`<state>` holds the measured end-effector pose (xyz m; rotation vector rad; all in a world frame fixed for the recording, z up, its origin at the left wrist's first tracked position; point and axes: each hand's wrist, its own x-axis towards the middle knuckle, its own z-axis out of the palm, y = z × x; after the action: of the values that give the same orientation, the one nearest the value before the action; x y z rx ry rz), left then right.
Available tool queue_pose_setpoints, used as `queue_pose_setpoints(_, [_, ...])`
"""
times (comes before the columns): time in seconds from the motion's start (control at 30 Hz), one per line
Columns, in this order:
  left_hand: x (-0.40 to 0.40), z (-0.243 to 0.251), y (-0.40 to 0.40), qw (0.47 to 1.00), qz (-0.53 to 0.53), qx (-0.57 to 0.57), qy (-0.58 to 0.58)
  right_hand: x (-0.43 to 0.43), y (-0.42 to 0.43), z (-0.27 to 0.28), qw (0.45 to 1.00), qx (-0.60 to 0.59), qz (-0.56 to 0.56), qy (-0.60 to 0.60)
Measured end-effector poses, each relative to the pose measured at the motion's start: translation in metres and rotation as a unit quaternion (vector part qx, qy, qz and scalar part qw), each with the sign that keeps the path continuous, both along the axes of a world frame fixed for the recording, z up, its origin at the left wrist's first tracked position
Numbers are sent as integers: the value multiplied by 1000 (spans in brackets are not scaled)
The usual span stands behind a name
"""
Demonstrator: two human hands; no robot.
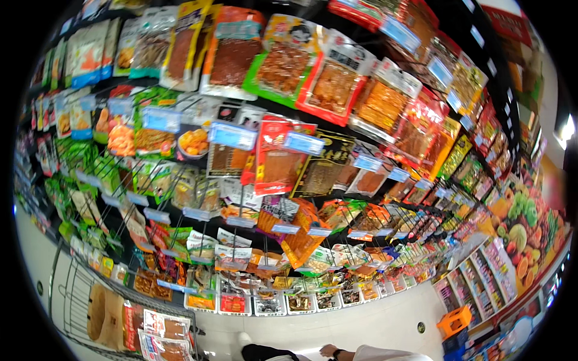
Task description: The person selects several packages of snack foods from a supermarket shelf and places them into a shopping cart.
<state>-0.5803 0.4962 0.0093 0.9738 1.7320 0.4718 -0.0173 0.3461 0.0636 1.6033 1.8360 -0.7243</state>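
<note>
My right hand (328, 350) hangs low at the bottom edge, with a dark band on the wrist and a white sleeve behind it. It is small and blurred here; its fingers look loosely bent, and nothing is visible in it. My left hand is out of view. Before me, packaged snacks hang on hooks in rows: a green-edged pouch (284, 63), a red-edged pouch (333, 81), a red pouch (281, 155) and a black-and-gold pouch (324, 167). An orange pouch (303, 232) hangs askew lower down. Blue-white price tags (232, 135) front the hooks.
At lower left stands a wire shopping cart (74, 293) holding several packs (166, 343) and a brown item (104, 318). White bins (269, 304) line the shelf foot. An orange stool (454, 321) and a small display rack (481, 282) stand right on the pale floor (375, 320).
</note>
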Motion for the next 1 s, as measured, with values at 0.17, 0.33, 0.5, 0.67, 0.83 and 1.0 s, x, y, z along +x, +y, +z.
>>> queue_pose_setpoints(0.17, [28, 28, 35, 1000, -23, -17, 9, 6, -24, -39, 949, -22, -272, 159])
queue_pose_setpoints(0.33, [97, 52, 61, 998, -36, -38, -22, 33, -33, -105, 797, 56, -474, 371])
queue_pose_setpoints(0.5, [146, 73, 67, 997, 15, -60, -50, 37, 58, -76, 547, 109, -633, 537])
queue_pose_setpoints(0.67, [192, 74, 76, 971, 70, -13, -229, 60, 146, -6, 761, 236, -456, 397])
queue_pose_setpoints(0.83, [294, 122, 142, 970, -8, 173, -171, 70, 189, 72, 638, 331, -426, 549])
queue_pose_setpoints(1.0, [356, 316, 160, 923, -93, 359, -103, 49, 232, 181, 611, 305, -386, 620])
